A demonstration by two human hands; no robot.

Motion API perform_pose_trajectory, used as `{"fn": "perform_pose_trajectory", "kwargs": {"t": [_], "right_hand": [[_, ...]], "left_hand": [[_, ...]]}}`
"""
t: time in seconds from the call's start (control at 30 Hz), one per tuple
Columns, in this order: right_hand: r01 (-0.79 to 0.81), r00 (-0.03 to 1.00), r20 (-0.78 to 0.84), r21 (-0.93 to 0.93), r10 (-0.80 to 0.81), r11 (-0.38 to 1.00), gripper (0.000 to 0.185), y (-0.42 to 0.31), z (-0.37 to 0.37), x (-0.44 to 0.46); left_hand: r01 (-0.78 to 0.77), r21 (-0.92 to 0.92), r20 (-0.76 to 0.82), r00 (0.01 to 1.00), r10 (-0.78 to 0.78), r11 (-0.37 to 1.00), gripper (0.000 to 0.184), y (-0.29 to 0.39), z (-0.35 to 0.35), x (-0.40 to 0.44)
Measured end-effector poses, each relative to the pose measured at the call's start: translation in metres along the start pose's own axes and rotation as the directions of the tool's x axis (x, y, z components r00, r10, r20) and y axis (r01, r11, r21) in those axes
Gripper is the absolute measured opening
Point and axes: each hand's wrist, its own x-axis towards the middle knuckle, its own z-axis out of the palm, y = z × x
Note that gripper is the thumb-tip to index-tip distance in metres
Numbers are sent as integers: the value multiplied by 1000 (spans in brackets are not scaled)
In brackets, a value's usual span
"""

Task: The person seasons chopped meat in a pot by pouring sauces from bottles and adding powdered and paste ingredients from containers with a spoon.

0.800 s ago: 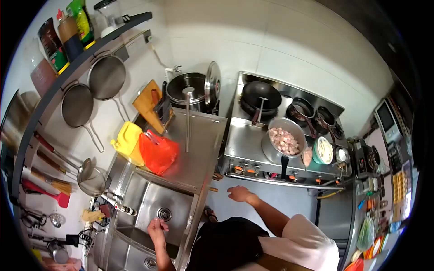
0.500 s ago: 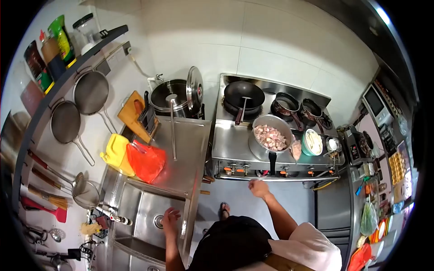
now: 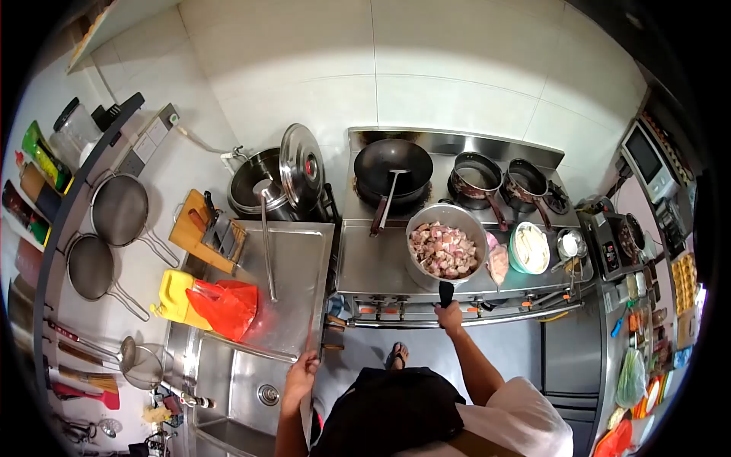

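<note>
My right hand (image 3: pixel 450 315) is closed around the black handle (image 3: pixel 445 294) of a metal pot (image 3: pixel 412 269). The pot, full of chopped raw meat (image 3: pixel 445 250), rests on the front of the steel stove (image 3: pixel 365 263). Beside the sink's right rim is my left hand (image 3: pixel 302 373), its fingers loosely bent and nothing visible in them; whether it touches the rim is unclear. Right of the pot lie a pale pink piece, perhaps raw meat (image 3: pixel 498 263), and a teal-rimmed bowl (image 3: pixel 514 255) of whitish food. Behind the pot, a black wok (image 3: pixel 373 164) holds a long-handled ladle (image 3: pixel 390 196).
Two dark saucepans (image 3: pixel 472 171) sit on the back burners. A tall stockpot (image 3: pixel 247 179) with a tilted lid stands behind the steel drainboard (image 3: pixel 293 305). A red plastic bag (image 3: pixel 228 308), a yellow jug (image 3: pixel 177 297) and a knife block (image 3: pixel 199 242) line its left. The sink (image 3: pixel 244 373) is in front.
My right hand has moved forward and taken hold of the pot handle. My left hand has shifted from over the sink to its right rim. The view has tilted and shifted slightly.
</note>
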Motion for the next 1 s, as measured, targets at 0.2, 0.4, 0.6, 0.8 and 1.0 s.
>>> {"fn": "perform_pose_trajectory", "kwargs": {"t": [0.2, 0.4, 0.6, 0.8, 1.0], "right_hand": [[-108, 993, 65, 211, 96, 971, 33, -16, -2, -13], [-104, 984, 170, 319, 52, 942, 36, -17, -8, -24], [8, 993, 113, 280, -41, 960, 25, -22, -4, -24], [35, 989, 127, 306, -77, 951, 27, -13, -4, -22], [-54, 994, 102, 114, 43, 992, 27, -13, -1, -11]], "left_hand": [[5, 99, 176, 984, -23, 995, 39, 53, 52, 53], [55, 160, 212, 973, -88, 986, 36, 35, 55, 67], [235, -44, -426, 875, -231, 971, 23, -22, -9, 105], [-72, -145, -929, 354, -111, 987, 9, -62, -132, 150], [461, 24, -989, 143, -48, 887, 60, -48, -202, 177]]}}
